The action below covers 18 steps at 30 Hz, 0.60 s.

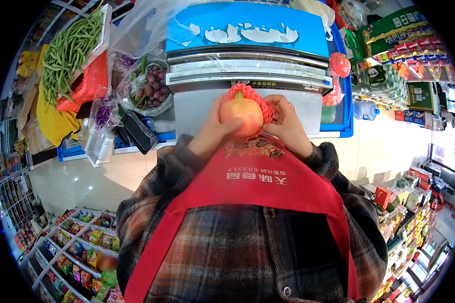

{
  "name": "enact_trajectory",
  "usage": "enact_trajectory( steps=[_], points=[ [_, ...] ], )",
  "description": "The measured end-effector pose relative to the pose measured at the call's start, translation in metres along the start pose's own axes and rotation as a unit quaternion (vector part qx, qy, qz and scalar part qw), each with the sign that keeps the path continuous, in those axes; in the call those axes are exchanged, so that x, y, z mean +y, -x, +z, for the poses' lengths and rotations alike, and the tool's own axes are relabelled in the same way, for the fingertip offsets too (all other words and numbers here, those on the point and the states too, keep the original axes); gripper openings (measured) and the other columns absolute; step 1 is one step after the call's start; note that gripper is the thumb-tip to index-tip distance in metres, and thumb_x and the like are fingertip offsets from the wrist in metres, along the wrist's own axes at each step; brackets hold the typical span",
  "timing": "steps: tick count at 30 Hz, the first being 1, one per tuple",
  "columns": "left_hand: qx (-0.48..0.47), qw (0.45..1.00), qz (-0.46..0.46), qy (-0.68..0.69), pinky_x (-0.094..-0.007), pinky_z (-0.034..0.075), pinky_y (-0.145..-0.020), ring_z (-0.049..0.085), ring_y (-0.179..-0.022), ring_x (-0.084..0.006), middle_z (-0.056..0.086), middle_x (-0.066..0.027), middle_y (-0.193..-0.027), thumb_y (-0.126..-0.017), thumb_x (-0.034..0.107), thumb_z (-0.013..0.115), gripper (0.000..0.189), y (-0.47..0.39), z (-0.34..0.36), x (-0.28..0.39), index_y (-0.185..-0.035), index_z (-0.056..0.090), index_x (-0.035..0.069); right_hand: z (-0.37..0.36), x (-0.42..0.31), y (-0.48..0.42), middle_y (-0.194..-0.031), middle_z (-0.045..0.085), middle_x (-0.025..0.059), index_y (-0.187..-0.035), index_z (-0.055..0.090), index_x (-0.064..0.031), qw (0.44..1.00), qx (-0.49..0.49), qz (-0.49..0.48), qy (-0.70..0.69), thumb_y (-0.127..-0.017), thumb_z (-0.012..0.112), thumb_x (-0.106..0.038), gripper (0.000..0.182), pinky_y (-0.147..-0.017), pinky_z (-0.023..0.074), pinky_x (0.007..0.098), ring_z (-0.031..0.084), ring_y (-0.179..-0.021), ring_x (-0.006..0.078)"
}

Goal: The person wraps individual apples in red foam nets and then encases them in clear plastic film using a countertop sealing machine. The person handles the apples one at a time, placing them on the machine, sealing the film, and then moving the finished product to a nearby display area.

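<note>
Between my hands is a yellow-pink pomegranate (244,117), its crown pointing away from me. A red foam net sleeve (266,110) wraps its far and right sides, leaving much of the upper face bare. My left hand (216,127) grips the fruit from the left, thumb across its front. The fingers of my right hand (286,119) pinch the netting at the right side. Both hands are above the metal plate (193,108) at the front of a film wrapping machine (246,64). Its blue cover (250,26) has peeling white patches.
Left of the machine are bagged grapes (153,87), stacked clear plastic trays (98,142) and a box of green beans (74,53). To the right, another netted fruit (340,65) rests by the blue-edged counter (343,125). Snack shelves (83,250) stand behind me on the left.
</note>
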State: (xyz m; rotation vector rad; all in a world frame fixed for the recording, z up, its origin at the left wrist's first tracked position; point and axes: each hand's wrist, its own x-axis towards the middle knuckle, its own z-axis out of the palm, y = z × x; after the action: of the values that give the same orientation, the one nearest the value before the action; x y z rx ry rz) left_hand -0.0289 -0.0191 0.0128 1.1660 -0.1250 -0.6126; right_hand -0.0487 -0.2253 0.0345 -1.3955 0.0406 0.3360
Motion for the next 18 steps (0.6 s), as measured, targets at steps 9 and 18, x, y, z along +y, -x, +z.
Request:
enact_trajectory(
  steps=[9, 18],
  points=[
    [0.019, 0.98, -0.032, 0.195, -0.039, 0.043, -0.096, 0.044, -0.122, -0.0232, 0.042, -0.0108, -0.132, -0.084, 0.039, 0.063, 0.071, -0.022, -0.004, 0.037, -0.138, 0.029, 0.008, -0.015, -0.016, -0.021, -0.107, 0.054, 0.0081, -0.117, 0.044, -0.0008, 0.999, 0.03, -0.021, -0.032, -0.077, 0.052, 0.009, 0.042, -0.078, 0.0477, 0.0272, 0.057, -0.092, 0.016],
    [-0.012, 0.954, 0.133, -0.269, -0.0314, 0.045, -0.091, 0.048, -0.112, -0.0192, 0.044, -0.0126, -0.128, -0.065, 0.004, 0.079, 0.094, -0.035, 0.005, 0.074, -0.141, 0.024, 0.006, -0.006, -0.037, -0.051, -0.13, 0.043, 0.0128, -0.135, 0.03, -0.0036, 0.994, -0.08, -0.076, -0.002, -0.073, 0.075, -0.021, 0.079, -0.095, 0.0422, 0.0349, 0.046, -0.118, 0.02]
  ],
)
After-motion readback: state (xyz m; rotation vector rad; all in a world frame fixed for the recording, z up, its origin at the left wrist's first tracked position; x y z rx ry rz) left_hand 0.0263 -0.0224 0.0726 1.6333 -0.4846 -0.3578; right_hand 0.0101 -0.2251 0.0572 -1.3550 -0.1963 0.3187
